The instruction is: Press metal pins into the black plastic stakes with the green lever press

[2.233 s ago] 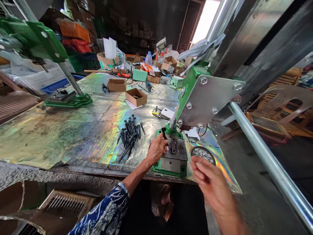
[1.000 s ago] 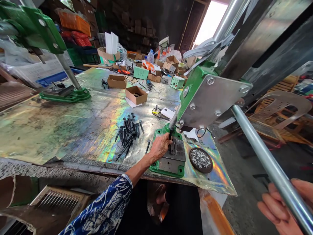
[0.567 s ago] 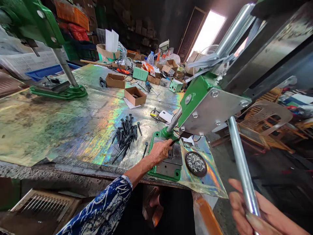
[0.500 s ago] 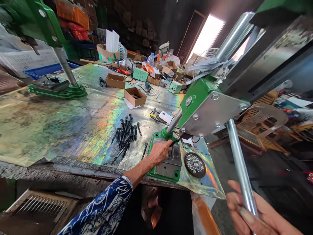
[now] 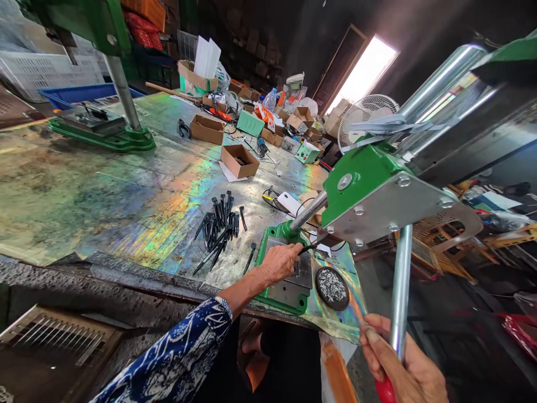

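My left hand (image 5: 282, 263) is closed on a thin black strip (image 5: 309, 246) above the base plate (image 5: 279, 291) of a green hand press. The strip's far end lies under the press head (image 5: 364, 193), where its tip is hidden. At the lower right, my right hand (image 5: 405, 358) wraps the shiny press lever (image 5: 401, 291), with the red grip (image 5: 385, 390) showing below the fingers. Left of the press lies a pile of black strips (image 5: 218, 226) with squarish heads. A single black strip (image 5: 250, 257) rests beside the base. A round dish of small silvery pins (image 5: 332, 287) stands to its right.
A second green press (image 5: 107, 137) stands at the back left. Small cardboard boxes (image 5: 239, 162), pliers (image 5: 183, 129) and a white fan (image 5: 364, 117) sit farther back. The bench's front edge (image 5: 138, 274) is ragged. A plastic chair (image 5: 455, 229) stands to the right.
My right hand and the lever have moved left in view, and the red grip now shows. The view has shifted slightly. My left hand stays at the press with the strip.
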Tool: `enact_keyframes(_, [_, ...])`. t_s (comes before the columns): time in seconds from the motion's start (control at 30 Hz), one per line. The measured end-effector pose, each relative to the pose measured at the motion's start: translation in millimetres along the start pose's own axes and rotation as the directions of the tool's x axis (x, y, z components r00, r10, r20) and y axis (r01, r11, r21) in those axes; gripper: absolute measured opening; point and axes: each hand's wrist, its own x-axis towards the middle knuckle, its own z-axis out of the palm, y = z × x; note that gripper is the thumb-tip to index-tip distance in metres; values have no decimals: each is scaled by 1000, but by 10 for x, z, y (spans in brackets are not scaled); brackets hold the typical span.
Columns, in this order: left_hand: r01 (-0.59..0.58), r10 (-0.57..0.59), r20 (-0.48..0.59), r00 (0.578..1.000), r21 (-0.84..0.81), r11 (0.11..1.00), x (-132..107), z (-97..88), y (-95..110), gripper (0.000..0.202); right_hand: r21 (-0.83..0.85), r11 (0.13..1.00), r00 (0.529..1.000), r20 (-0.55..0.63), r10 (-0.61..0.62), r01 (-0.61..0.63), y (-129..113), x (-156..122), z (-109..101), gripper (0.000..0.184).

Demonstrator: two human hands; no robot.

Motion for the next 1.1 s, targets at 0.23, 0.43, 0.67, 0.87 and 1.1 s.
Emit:
enact_keyframes(0.23, [4, -4, 14, 1000, -26, 1000, 0, -14, 17, 27, -7, 1000, 998, -62, 0, -1, 57, 92, 192, 52])
enact_keyframes(0.43, [6, -7, 30, 1000, 15, 1000, 10, 21, 15, 27, -41, 999, 996, -87, 20, -24, 122, 142, 127, 51])
enact_keyframes(0.67, [-5, 5, -7, 1000, 19, 1000, 19, 9, 74, 22, -14, 995, 978, -179, -103, 102, 236, 269, 243, 46])
enact_keyframes(0.87, [-35, 33, 23, 999, 98, 995, -1, 25, 24, 21, 1, 987, 980, -119, -162, 164, 274, 265, 304, 42])
enact_keyframes(1.1, [19, -25, 26, 999, 187, 982, -27, 19, 98, 26, 74, 988, 989, -76, -129, 135, 199, 206, 179, 54])
